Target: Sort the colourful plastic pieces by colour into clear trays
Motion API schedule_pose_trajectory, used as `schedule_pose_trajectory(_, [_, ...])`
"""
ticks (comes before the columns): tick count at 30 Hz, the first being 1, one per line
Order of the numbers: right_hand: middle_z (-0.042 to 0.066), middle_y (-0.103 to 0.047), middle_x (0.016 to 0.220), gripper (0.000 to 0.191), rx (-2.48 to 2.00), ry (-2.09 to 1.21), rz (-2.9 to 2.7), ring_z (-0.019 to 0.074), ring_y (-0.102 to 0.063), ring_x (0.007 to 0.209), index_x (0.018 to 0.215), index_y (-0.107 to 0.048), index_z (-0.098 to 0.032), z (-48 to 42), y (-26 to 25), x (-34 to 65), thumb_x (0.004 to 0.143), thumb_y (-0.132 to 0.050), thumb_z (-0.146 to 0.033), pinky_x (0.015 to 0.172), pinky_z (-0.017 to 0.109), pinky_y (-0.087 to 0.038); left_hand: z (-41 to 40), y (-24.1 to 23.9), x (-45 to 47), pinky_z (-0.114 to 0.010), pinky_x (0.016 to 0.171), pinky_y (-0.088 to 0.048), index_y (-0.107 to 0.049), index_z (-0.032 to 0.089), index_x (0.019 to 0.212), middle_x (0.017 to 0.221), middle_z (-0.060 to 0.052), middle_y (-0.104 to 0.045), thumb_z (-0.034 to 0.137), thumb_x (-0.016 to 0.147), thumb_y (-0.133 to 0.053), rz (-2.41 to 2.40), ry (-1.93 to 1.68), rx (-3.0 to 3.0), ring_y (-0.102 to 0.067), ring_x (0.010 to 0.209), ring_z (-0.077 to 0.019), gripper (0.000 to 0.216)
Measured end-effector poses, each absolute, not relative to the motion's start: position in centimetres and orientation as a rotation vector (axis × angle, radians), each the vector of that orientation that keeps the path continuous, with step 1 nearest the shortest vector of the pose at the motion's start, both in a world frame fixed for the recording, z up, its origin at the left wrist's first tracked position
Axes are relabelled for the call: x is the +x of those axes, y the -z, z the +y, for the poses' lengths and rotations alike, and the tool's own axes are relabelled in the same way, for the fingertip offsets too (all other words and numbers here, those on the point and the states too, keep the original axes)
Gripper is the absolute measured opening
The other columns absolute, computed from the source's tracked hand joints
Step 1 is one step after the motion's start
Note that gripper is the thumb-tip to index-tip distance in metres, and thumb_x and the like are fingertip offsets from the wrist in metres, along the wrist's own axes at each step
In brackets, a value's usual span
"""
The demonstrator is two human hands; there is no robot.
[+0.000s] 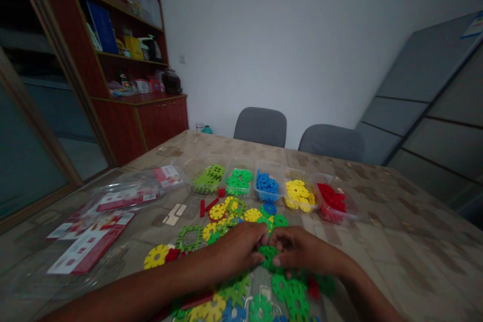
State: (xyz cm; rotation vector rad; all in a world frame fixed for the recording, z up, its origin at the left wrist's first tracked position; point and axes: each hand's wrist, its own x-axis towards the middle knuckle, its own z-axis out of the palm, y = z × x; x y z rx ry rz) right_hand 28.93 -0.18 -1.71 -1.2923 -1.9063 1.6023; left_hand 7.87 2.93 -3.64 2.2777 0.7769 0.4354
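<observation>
A home is shown by the table (381,221) under the hands (300,249), chairs (260,127) beyond them and, far left, shelves (128,58) holding, seemingly, a kettle (152,49).

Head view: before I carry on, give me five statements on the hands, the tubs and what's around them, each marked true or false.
1. The left hand and right hand are both on a green piece. True.
2. The leftmost tub holds red pieces. False: it holds light green pieces.
3. Blue pieces sit in the middle tub. True.
4. Three grey chairs show. False: two grey chairs do.
5. The printed cards lie right of the tubs. False: the printed cards lie left.
</observation>
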Motion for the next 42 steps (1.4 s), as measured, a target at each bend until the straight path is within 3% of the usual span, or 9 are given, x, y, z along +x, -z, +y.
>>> schedule_pose_trajectory(9, [-0.007, -0.046, 0.067, 0.016, -1.336, -1.354, -1.861, 0.0105, -0.049, 0.055, 0.081, -0.055, -0.020, 0.0, 0.8, 28.8, 0.076, -0.065, -0.031, 0.047, 0.022, -0.046, 6.9, -2.2, 4.5, -0.022, 0.061, -0.037, -0.062, 0.019, 0.089, 0.077, 0.001, -0.065, 0.023, 0.083, -0.063, 0.906, -0.433, 2.394, -0.059, 0.072, -0.0163, 0.007])
schedule_pose_trajectory(14, [-0.007, -0.051, 0.061, 0.025, -1.341, -1.098, -1.710, 0.0116, -0.053, 0.050, 0.084, -0.054, -0.021, 5.0, -0.9, 27.6, 0.074, -0.068, -0.039, 0.046, 0.023, -0.043, 9.8, -4.3, 1.3, -0.023, 0.063, -0.039, -0.062, 0.018, 0.094, 0.079, -0.001, -0.068, 0.025, 0.088, -0.058, 1.107, -0.481, 2.457, -0.061, 0.073, -0.0178, 0.011])
schedule_pose_trajectory(21, [-0.001, -0.063, 0.073, 0.023, -1.358, -0.946, -1.554, 0.0163, -0.065, 0.062, 0.090, -0.055, -0.022, 12.1, -1.8, 25.1, 0.075, -0.064, -0.036, 0.062, 0.031, -0.053, 10.6, -3.7, 0.4, -0.022, 0.064, -0.039, -0.065, 0.019, 0.093, 0.085, -0.001, -0.071, 0.020, 0.084, -0.062, 1.143, -0.313, 2.497, -0.062, 0.076, -0.0174, 0.009])
schedule_pose_trajectory(28, [0.001, -0.066, 0.076, 0.025, -1.351, -1.044, -1.754, 0.0190, -0.064, 0.065, 0.091, -0.065, -0.019, 5.3, -1.3, 27.5, 0.077, -0.064, -0.040, 0.060, 0.030, -0.050, 10.1, -3.0, 1.1, -0.021, 0.060, -0.037, -0.065, 0.019, 0.085, 0.079, 0.003, -0.068, 0.015, 0.076, -0.073, 0.976, -0.087, 2.510, -0.060, 0.071, -0.0144, 0.013])
schedule_pose_trajectory(31, [0.002, -0.067, 0.076, 0.016, -1.443, -0.961, -2.089, 0.0189, -0.062, 0.070, 0.084, -0.066, -0.019, 0.7, -1.5, 29.8, 0.084, -0.058, -0.033, 0.061, 0.028, -0.045, 9.3, -2.8, 1.4, -0.022, 0.057, -0.034, -0.065, 0.020, 0.087, 0.082, 0.003, -0.067, 0.020, 0.068, -0.082, 0.938, 0.046, 2.523, -0.060, 0.073, -0.0154, 0.026])
schedule_pose_trajectory(34, [0.002, -0.069, 0.077, 0.008, -1.661, -1.022, -2.289, 0.0181, -0.062, 0.070, 0.082, -0.066, -0.020, -3.7, -1.6, 31.4, 0.081, -0.058, -0.020, 0.060, 0.026, -0.044, 8.3, -2.9, 1.8, -0.024, 0.057, -0.034, -0.063, 0.021, 0.093, 0.090, 0.000, -0.068, 0.029, 0.064, -0.085, 1.000, 0.244, 2.581, -0.060, 0.078, -0.0190, 0.038])
schedule_pose_trajectory(36, [0.003, -0.071, 0.088, 0.018, -1.803, -1.049, -2.320, 0.0203, -0.065, 0.078, 0.090, -0.068, -0.022, -6.1, -1.7, 31.4, 0.073, -0.066, -0.016, 0.066, 0.027, -0.047, 7.8, -2.9, 2.1, -0.025, 0.059, -0.036, -0.060, 0.021, 0.096, 0.096, -0.001, -0.067, 0.030, 0.063, -0.085, 1.036, 0.346, 2.602, -0.061, 0.081, -0.0210, 0.043])
schedule_pose_trajectory(39, [0.008, -0.070, 0.111, 0.051, -1.895, -0.852, -2.441, 0.0298, -0.065, 0.099, 0.110, -0.065, -0.026, -8.0, -1.5, 29.7, 0.062, -0.076, -0.013, 0.082, 0.036, -0.048, 7.1, -2.7, 2.6, -0.026, 0.064, -0.041, -0.057, 0.021, 0.101, 0.102, -0.003, -0.066, 0.029, 0.062, -0.085, 1.039, 0.401, 2.633, -0.062, 0.086, -0.0228, 0.048])
schedule_pose_trajectory(42, [0.013, -0.069, 0.112, 0.051, -1.930, -0.716, -2.592, 0.0334, -0.065, 0.098, 0.108, -0.065, -0.023, -8.0, -1.0, 27.1, 0.061, -0.075, -0.008, 0.079, 0.039, -0.049, 6.8, -2.3, 2.9, -0.028, 0.069, -0.044, -0.055, 0.022, 0.106, 0.106, -0.004, -0.066, 0.027, 0.062, -0.085, 1.062, 0.376, 2.662, -0.063, 0.092, -0.0247, 0.054])
